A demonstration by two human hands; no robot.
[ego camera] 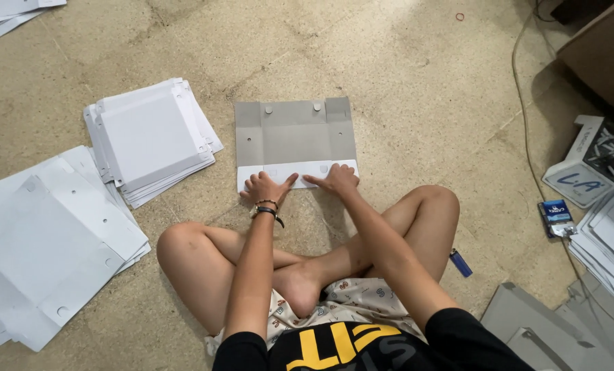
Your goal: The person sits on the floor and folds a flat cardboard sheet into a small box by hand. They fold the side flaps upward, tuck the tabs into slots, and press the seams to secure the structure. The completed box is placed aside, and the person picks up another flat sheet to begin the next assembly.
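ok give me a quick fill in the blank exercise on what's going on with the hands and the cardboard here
1. Both hands, the left hand and the right hand, press on the folded white flap of the grey cardboard sheet lying on the ____.
2. The bracelets sit on the ____ wrist.
3. The stack of white sheets lies to the person's ____.
4. The small lighter by the right knee is ____ in colour.

Missing words: floor; left; left; blue

A grey cardboard sheet (294, 134) with a white folded edge lies mid-frame. White sheet stacks (149, 137) sit at left on the beige speckled floor (403, 62); a blue lighter (460, 262) lies at lower right.
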